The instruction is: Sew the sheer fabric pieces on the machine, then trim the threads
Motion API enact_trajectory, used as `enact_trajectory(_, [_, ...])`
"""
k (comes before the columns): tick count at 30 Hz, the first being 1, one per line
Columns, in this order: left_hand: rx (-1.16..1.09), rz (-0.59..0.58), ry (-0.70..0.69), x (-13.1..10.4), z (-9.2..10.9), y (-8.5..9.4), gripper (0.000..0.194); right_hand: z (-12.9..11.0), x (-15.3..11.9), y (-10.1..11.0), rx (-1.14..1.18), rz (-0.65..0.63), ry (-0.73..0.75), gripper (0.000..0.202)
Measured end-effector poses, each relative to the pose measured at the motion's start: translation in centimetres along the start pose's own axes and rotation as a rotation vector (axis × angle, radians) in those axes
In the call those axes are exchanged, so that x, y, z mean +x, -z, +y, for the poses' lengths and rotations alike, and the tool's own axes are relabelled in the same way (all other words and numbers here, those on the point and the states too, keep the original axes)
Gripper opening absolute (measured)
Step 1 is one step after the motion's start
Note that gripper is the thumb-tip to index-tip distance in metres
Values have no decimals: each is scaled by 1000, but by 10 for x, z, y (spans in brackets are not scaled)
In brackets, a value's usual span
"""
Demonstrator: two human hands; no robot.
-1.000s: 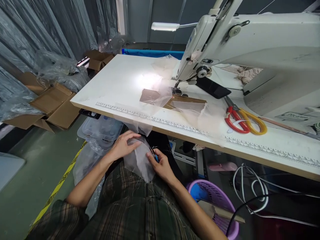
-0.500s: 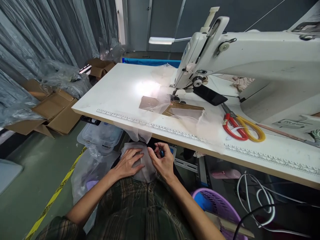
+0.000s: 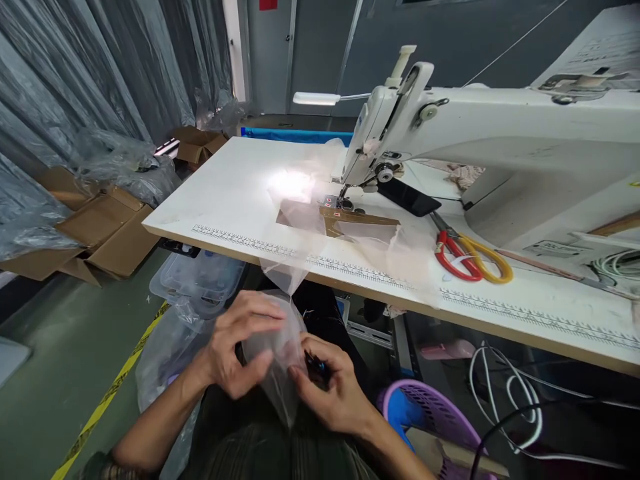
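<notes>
A piece of sheer white fabric (image 3: pixel 273 363) hangs over my lap, in front of the sewing table. My left hand (image 3: pixel 240 343) lies against its left side, fingers stretched over the cloth and thumb apart. At the fabric's right edge, my right hand (image 3: pixel 333 383) pinches the cloth between thumb and fingers. Small dark thread snips (image 3: pixel 316 365) sit inside that same hand, partly hidden by the fingers. A strip of the sheer material runs up over the table edge toward the sewing machine (image 3: pixel 385 133).
Red-and-yellow scissors (image 3: pixel 467 257) and a black phone (image 3: pixel 407 197) lie right of the needle. A brown template (image 3: pixel 360 217) is on the white tabletop (image 3: pixel 220 193). Below stand a purple basket (image 3: pixel 440 410) and a clear plastic box (image 3: pixel 197 283); cardboard boxes (image 3: pixel 107 227) are at left.
Both hands have come lower and closer to me, lifting the fabric off the lap. My left hand has risen from lying flat; my right hand now pinches the cloth's edge. The view has shifted slightly.
</notes>
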State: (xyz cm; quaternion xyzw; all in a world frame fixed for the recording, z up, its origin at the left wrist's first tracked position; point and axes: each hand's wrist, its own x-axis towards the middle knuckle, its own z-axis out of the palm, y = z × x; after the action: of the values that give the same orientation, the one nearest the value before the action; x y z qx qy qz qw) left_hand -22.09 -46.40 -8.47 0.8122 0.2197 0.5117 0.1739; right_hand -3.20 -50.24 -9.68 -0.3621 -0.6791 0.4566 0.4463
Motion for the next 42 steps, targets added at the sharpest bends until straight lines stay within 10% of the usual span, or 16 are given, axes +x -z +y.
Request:
enact_trajectory(4, [-56,-249,-134,24,5,-12,40,-13,-8,13,105,72,-99,24])
enact_trajectory(9, [-103,-223,-159,45,-4,-31,14,-10,-12,24,167,270,-134,24])
enact_trajectory(22, [-162,-339,35,58,-8,-25,18,6,-11,43,140,197,-249,29])
enact_trajectory(29, [-335,-291,629,38,-12,-40,29,9,-6,50,104,162,-283,39])
enact_trajectory(34, [-415,-336,796,40,-10,-33,49,6,1,49,44,121,-203,40])
enact_trajectory(42, [-557,-550,1015,53,-17,-24,28,8,2,47,-34,110,-173,31])
